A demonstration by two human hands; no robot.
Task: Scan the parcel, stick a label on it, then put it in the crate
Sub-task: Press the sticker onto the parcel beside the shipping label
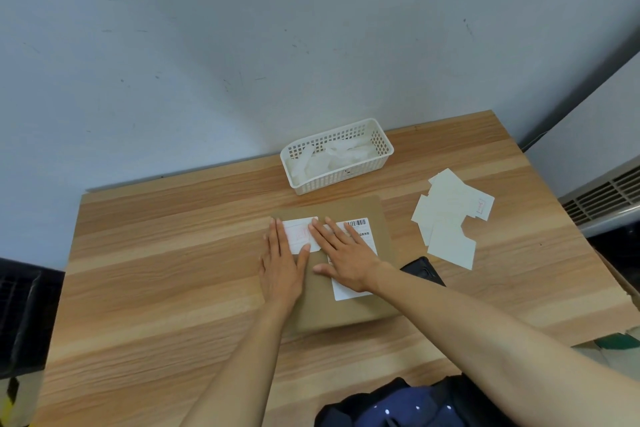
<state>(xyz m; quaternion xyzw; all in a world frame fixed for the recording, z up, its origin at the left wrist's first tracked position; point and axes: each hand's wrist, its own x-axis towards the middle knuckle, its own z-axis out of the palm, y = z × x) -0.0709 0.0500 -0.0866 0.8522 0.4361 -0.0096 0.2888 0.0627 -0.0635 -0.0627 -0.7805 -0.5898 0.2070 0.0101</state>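
Note:
A flat brown cardboard parcel (346, 308) lies in the middle of the wooden table. It carries a white shipping sheet with a barcode (358, 222) on its right half. A small white label with red print (300, 235) sits on its upper left. My left hand (282, 267) lies flat on the parcel's left edge, fingers spread, touching the label's left side. My right hand (341, 253) presses flat across the label's right end and the shipping sheet. A black scanner (424, 270) lies partly hidden behind my right forearm.
A white perforated basket (381, 146) holding peeled backing strips stands at the table's back edge. A loose pile of white labels (448, 218) lies to the right. A dark crate (20, 315) stands on the floor at the left. A cardboard box edge (623, 284) shows at the right.

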